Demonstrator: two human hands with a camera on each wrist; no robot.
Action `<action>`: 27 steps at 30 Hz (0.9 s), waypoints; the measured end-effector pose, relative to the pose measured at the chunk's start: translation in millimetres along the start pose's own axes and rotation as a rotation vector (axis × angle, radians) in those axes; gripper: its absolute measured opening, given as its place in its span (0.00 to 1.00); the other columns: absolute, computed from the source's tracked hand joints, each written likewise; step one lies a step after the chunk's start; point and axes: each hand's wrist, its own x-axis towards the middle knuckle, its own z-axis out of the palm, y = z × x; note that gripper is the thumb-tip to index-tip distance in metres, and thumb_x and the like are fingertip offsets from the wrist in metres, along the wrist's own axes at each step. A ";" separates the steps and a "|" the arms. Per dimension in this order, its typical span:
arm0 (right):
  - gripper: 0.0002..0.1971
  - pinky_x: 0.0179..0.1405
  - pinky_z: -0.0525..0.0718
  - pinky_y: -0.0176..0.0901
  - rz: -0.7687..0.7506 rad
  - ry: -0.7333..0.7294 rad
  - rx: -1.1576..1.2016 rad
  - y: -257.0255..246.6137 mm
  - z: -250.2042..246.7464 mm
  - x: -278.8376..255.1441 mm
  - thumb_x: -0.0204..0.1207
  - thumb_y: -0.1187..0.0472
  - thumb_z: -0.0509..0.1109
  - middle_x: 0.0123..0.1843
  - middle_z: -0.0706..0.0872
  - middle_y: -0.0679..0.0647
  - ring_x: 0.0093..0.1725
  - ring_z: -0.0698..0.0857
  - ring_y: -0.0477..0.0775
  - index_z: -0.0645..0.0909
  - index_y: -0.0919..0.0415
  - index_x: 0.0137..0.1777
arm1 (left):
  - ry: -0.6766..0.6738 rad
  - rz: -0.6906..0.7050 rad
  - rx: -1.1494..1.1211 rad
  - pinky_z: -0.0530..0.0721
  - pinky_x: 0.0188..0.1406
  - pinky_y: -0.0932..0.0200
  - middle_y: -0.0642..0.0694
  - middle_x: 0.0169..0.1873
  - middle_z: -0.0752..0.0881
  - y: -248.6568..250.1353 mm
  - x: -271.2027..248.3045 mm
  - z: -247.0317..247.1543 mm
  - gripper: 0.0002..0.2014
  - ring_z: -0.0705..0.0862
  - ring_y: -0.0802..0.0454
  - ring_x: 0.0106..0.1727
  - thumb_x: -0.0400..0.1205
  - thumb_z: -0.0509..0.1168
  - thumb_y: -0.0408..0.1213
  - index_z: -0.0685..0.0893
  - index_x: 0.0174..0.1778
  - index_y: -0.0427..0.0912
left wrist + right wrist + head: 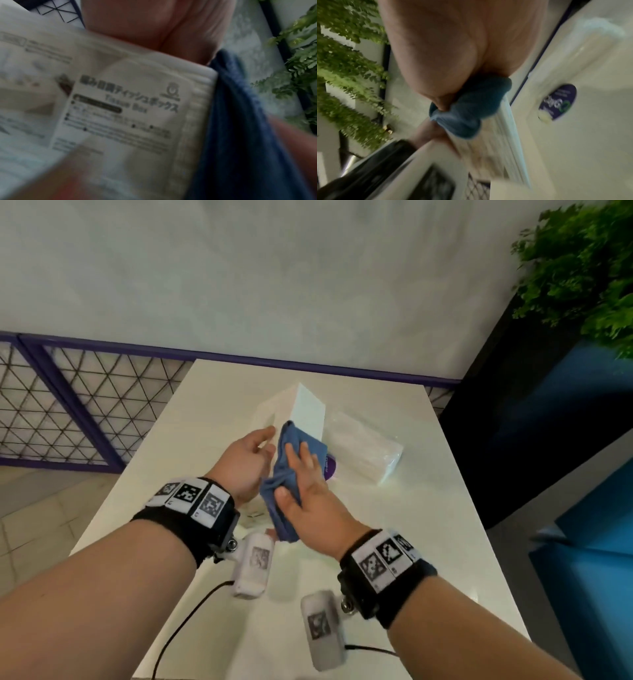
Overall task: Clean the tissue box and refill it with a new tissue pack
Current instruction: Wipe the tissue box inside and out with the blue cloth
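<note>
The white tissue box [306,410] stands tipped up on one end on the white table [428,525]. My left hand [265,443] grips its left side; the left wrist view shows the printed label on the box [128,108] close up, blurred. My right hand [291,474] holds a bunched blue cloth [291,467] against the box's near edge, thumb dug into the folds. In the right wrist view the cloth [467,108] sits on the box edge [506,135]. A new tissue pack [364,451] in clear wrap lies just right of the box.
A round purple sticker [330,469] sits on the table beside my right hand. A purple-framed mesh fence [68,405] runs behind and left of the table. A dark and blue cabinet [565,474] with a green plant [582,268] stands to the right.
</note>
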 end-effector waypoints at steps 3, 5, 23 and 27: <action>0.34 0.82 0.39 0.49 -0.027 -0.027 -0.019 6.7 -1.1 -1.8 0.85 0.50 0.55 0.86 0.33 0.49 0.81 0.31 0.45 0.38 0.46 0.84 | -0.018 0.043 0.044 0.73 0.75 0.44 0.45 0.71 0.80 -7.9 -5.3 0.1 0.22 0.78 0.48 0.71 0.84 0.58 0.39 0.73 0.76 0.51; 0.34 0.85 0.43 0.54 0.019 0.035 -0.031 13.6 -18.5 19.7 0.85 0.48 0.55 0.86 0.34 0.50 0.83 0.33 0.50 0.38 0.45 0.84 | -0.013 0.102 0.065 0.71 0.76 0.46 0.45 0.70 0.80 -10.9 -13.4 6.8 0.20 0.77 0.51 0.71 0.86 0.57 0.35 0.74 0.76 0.49; 0.47 0.54 0.87 0.63 0.763 0.367 0.646 29.2 -80.8 45.6 0.38 0.39 0.78 0.55 0.89 0.59 0.52 0.88 0.62 0.81 0.61 0.61 | -0.322 0.200 0.490 0.77 0.61 0.57 0.54 0.56 0.84 -24.6 -31.3 -15.1 0.23 0.82 0.54 0.53 0.86 0.57 0.38 0.70 0.61 0.80; 0.39 0.52 0.88 0.58 0.851 0.497 0.831 37.2 -65.7 39.7 0.42 0.47 0.78 0.51 0.90 0.59 0.49 0.89 0.62 0.83 0.61 0.58 | -0.232 0.203 0.915 0.65 0.66 0.52 0.53 0.61 0.78 -4.1 -29.8 -9.0 0.18 0.76 0.53 0.58 0.87 0.51 0.52 0.67 0.74 0.69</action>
